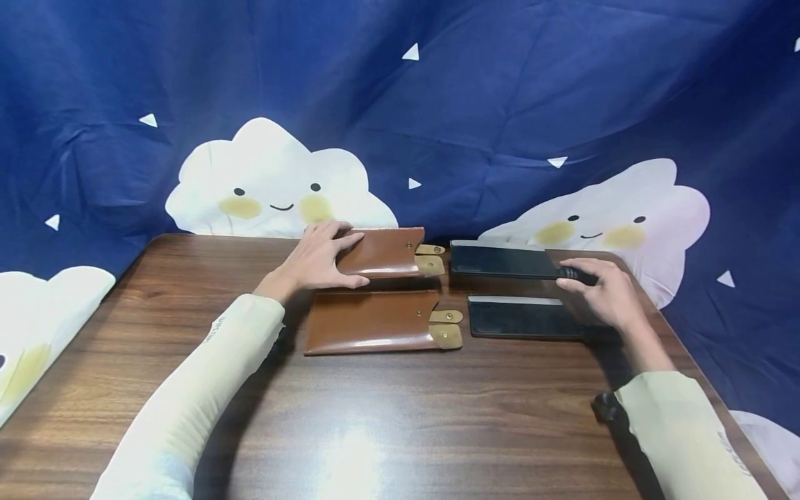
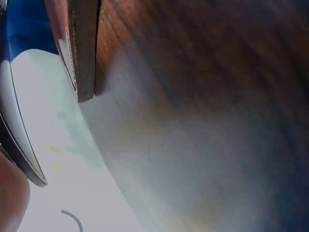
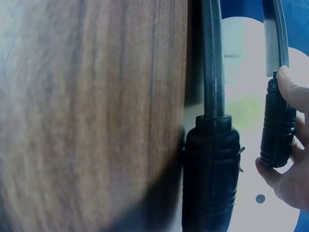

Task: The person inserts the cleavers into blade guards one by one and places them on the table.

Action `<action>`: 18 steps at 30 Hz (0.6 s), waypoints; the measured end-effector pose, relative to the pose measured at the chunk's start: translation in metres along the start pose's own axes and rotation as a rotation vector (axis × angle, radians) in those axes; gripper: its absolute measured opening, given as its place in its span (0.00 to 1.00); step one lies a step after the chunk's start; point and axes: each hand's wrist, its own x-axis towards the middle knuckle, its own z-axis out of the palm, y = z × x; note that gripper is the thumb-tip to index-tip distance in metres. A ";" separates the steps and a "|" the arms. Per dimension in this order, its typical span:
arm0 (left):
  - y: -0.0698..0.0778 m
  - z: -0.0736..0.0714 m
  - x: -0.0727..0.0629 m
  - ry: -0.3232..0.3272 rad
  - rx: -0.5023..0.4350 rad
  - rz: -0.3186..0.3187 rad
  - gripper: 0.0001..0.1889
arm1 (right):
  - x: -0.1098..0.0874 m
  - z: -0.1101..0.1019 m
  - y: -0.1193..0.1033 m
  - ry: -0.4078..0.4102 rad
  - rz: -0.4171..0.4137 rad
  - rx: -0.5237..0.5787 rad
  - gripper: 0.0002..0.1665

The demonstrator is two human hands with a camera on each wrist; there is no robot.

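Note:
My left hand [image 1: 321, 257] grips the left part of the farther brown leather knife sheath [image 1: 390, 253], thumb along its near side and fingers over the far side. In the left wrist view that sheath [image 2: 19, 125] stands partly out of frame beside a finger. A second brown sheath [image 1: 371, 323] lies nearer, its strap and tan flap pointing right. My right hand [image 1: 603, 285] holds the black ridged handle of the farther cleaver [image 1: 500, 261], whose dark blade points left with a pale edge along the far side. Another cleaver [image 1: 525, 319] lies just nearer; its handle [image 3: 211, 174] shows in the right wrist view.
Everything is on a dark wood-grain table [image 1: 406, 417] with a bright light reflection near the front. A blue cloth [image 1: 450, 104] with smiling white clouds hangs behind the table's far edge. A small dark object [image 1: 603, 407] is at the right wrist's sleeve.

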 end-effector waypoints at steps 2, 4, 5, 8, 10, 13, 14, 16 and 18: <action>0.000 -0.001 0.000 0.002 0.003 0.008 0.52 | 0.001 0.000 -0.002 0.007 -0.007 -0.007 0.19; 0.000 -0.001 -0.001 0.004 0.010 0.016 0.51 | 0.001 0.000 -0.004 0.011 -0.012 -0.009 0.19; 0.000 -0.001 -0.001 0.005 0.011 0.020 0.51 | 0.002 0.000 -0.005 0.011 -0.014 -0.007 0.19; 0.000 -0.001 -0.002 0.007 0.015 0.028 0.51 | 0.003 0.000 -0.009 0.006 -0.020 0.004 0.19; 0.000 -0.001 -0.003 0.009 0.016 0.032 0.51 | 0.004 0.001 -0.010 0.003 -0.029 0.012 0.19; 0.000 -0.002 -0.004 0.014 0.016 0.035 0.51 | 0.004 0.003 -0.013 0.001 -0.040 0.017 0.19; 0.001 -0.002 -0.004 0.015 0.015 0.036 0.51 | 0.004 0.004 -0.013 0.000 -0.041 0.018 0.19; 0.002 -0.001 -0.004 0.014 0.014 0.040 0.52 | 0.003 0.004 -0.014 -0.006 -0.036 0.020 0.19; 0.004 0.000 -0.004 0.013 0.007 0.046 0.52 | 0.001 0.004 -0.016 -0.015 -0.028 0.016 0.20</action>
